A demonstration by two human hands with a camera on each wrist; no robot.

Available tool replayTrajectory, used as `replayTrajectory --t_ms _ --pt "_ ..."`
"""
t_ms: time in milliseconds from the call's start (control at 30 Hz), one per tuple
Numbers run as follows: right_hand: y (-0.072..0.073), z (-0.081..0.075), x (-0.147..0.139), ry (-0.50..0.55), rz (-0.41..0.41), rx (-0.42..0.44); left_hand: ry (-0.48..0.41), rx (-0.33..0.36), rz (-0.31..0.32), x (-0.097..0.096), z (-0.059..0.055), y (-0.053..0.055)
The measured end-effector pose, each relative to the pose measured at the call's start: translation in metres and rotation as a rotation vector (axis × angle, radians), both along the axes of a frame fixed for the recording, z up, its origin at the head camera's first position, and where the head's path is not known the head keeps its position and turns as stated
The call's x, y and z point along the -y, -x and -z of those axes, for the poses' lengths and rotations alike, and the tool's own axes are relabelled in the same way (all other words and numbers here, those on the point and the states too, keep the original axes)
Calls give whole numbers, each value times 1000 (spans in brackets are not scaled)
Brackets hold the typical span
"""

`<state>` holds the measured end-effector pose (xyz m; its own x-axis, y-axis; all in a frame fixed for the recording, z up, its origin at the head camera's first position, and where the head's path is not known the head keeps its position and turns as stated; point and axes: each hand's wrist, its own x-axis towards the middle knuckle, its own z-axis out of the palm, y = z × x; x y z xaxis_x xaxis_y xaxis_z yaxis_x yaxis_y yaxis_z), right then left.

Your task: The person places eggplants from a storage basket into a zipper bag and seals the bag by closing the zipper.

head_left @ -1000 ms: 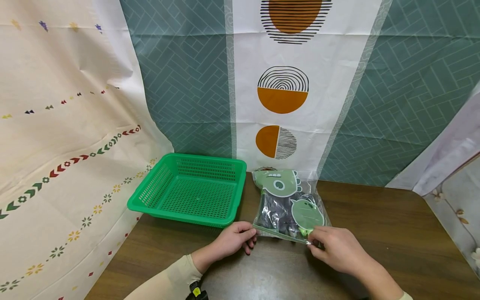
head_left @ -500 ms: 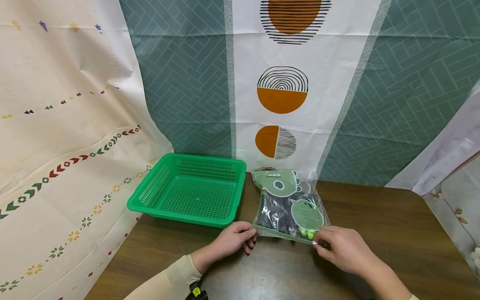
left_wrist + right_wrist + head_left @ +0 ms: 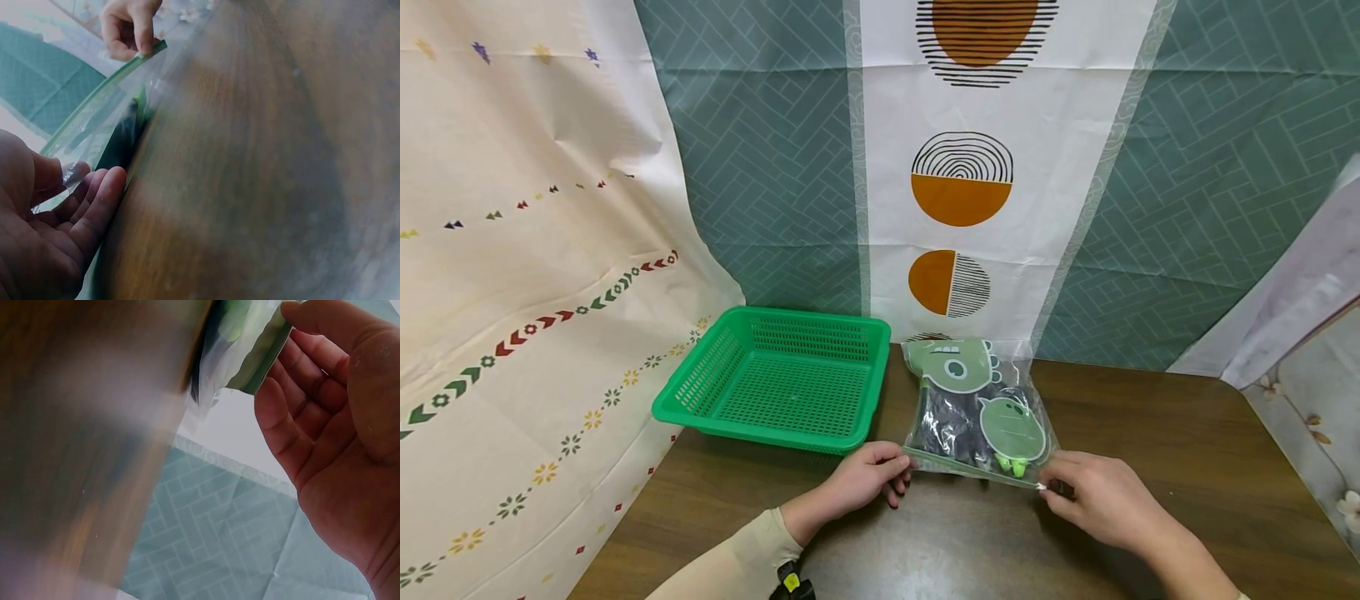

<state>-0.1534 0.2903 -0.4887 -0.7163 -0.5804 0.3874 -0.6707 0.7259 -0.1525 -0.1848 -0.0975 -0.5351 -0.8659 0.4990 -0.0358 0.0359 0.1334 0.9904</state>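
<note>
A clear zip bag (image 3: 958,367) with green dinosaur prints lies on the table, its mouth toward me. Dark contents and a bright green bit (image 3: 1011,465) show through the plastic. My left hand (image 3: 874,472) pinches the bag's left front corner between thumb and fingers, the other fingers loosely bent below. At the right end of the green zip strip, my right hand (image 3: 1101,498) pinches the small white slider (image 3: 1040,487). In the right wrist view, the thumb and bent fingers hold the strip's end (image 3: 265,353).
A green plastic basket (image 3: 808,325) with slotted walls stands on the brown wooden table (image 3: 1157,442), left of the bag. Patterned cloths (image 3: 775,167) hang behind the table and along its left side. A pale curtain (image 3: 1292,283) hangs at the right.
My right hand has slid rightward along the zip strip with the white slider, reaching the bag's right corner. The left hand keeps its hold, and the bag lies in the same place.
</note>
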Motion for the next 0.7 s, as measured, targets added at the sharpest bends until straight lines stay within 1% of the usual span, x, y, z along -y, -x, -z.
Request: replayTrajectory --t_ms 133,333,533,700 --pt "1 -1 -3 -9 7 25 -7 1 6 0 1 1" --pt "1 -3 -7 -17 12 33 -4 -2 1 1 1 1" --pt "1 -4 -11 -32 34 57 0 3 -9 1 1 0" --pt "2 -5 -15 -38 55 79 -16 18 -6 1 1 -1"
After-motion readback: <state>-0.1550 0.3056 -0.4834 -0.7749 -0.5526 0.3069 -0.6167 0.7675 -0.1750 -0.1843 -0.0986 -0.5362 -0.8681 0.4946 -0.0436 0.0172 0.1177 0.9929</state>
